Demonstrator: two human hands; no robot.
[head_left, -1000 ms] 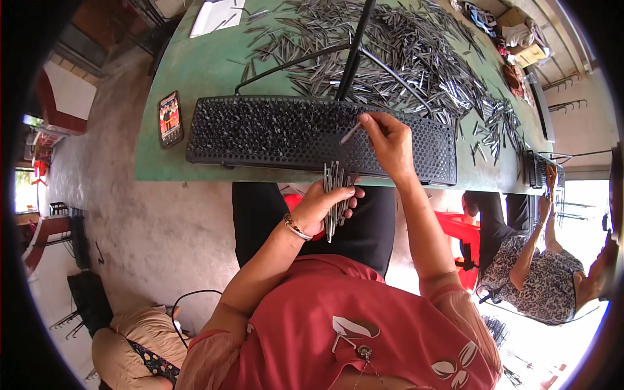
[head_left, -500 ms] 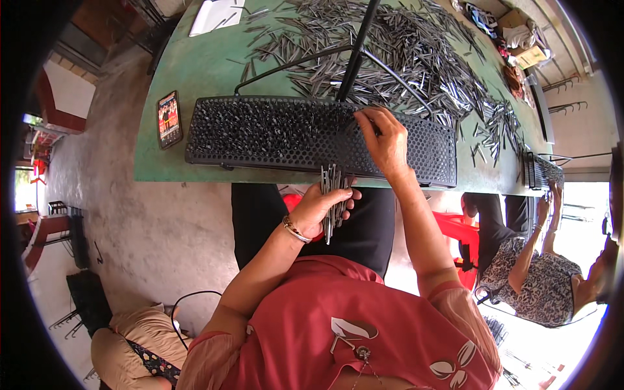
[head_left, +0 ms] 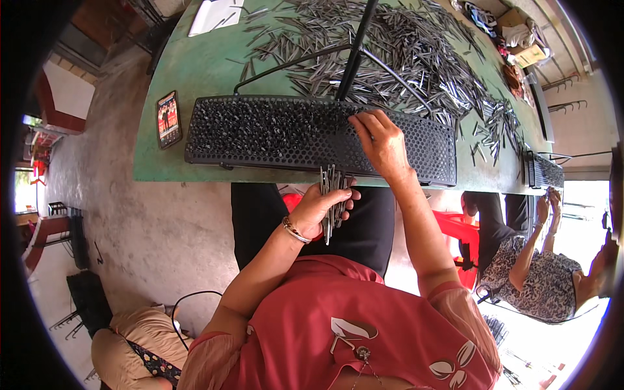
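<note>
Head view: our left grip (head_left: 320,208) clamps rods (head_left: 333,179); at the worktop's (head_left: 208,71) near-edge rack (head_left: 432,149), we cannot tell our right grip's (head_left: 382,140) state.

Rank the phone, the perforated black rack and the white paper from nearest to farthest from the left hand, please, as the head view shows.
1. Perforated black rack: just beyond the left hand.
2. Phone: left of the rack, on the green table.
3. White paper: at the table's far left.
</note>
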